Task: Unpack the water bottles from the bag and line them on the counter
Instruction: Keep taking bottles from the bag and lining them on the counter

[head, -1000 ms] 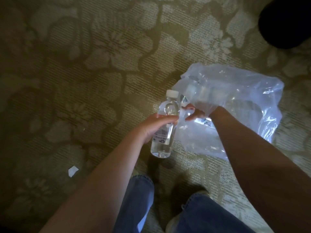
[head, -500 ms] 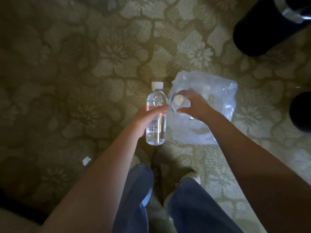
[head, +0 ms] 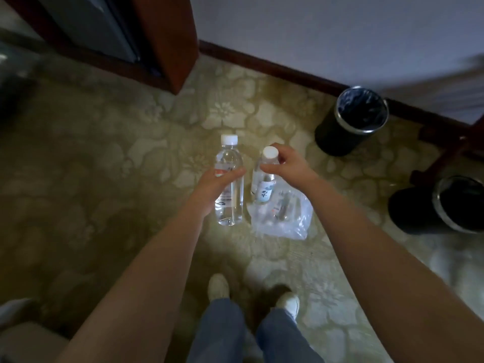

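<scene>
1. Left grip (head: 214, 183) wraps the middle of bottle 1 (head: 230, 205), which is upright in the air.
2. Right grip (head: 289, 166) pinches bottle 2 (head: 264, 189) at the neck. It hangs below the grip, long axis near vertical, just beside bottle 1.
3. Bag (head: 290, 226) lies on the carpet (head: 131, 179) beneath bottle 2, with something more inside.
4. No desk in view. Both bottles likely need carrying there.

Floral carpet (head: 104, 179) covers the floor; a light wall (head: 314, 35) with dark skirting (head: 275, 71) runs behind; a wooden cabinet (head: 170, 35) stands upper left; one black bin (head: 337, 137) sits near the skirting; a second bin (head: 411, 213) farther right.
</scene>
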The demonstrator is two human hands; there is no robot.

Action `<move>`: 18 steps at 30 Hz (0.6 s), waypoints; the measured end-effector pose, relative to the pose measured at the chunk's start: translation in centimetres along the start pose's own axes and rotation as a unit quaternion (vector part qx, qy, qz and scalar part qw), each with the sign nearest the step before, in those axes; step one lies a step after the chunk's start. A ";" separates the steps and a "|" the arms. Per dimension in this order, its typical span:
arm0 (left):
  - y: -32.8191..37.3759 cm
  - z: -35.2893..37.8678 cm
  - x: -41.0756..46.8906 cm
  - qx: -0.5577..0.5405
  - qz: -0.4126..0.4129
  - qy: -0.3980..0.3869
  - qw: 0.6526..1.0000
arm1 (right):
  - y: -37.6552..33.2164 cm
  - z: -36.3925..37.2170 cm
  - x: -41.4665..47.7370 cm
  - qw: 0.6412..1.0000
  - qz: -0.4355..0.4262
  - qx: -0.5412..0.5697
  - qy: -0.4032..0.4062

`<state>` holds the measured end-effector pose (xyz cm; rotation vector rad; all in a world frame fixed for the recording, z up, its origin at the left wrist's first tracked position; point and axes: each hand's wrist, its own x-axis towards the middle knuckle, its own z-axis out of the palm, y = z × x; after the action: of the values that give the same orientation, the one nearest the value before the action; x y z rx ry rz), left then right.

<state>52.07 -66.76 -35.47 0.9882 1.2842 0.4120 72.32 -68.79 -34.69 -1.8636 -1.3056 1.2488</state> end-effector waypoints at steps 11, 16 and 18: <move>23.4 0.6 -12.9 -0.038 0.159 0.096 0.982 | -22.8 -13.8 -8.6 0.984 -0.115 0.097 0.096; 28.5 -1.2 -17.0 -0.034 0.225 0.107 0.968 | -30.3 -15.4 -11.3 0.971 -0.186 0.103 0.110; 29.7 -2.5 -17.8 -0.036 0.238 0.110 0.964 | -32.4 -14.9 -11.3 0.966 -0.207 0.105 0.114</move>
<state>52.26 -62.77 -0.98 1.2147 1.2110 0.9551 71.02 -65.54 2.52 -1.4430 -1.2948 0.8857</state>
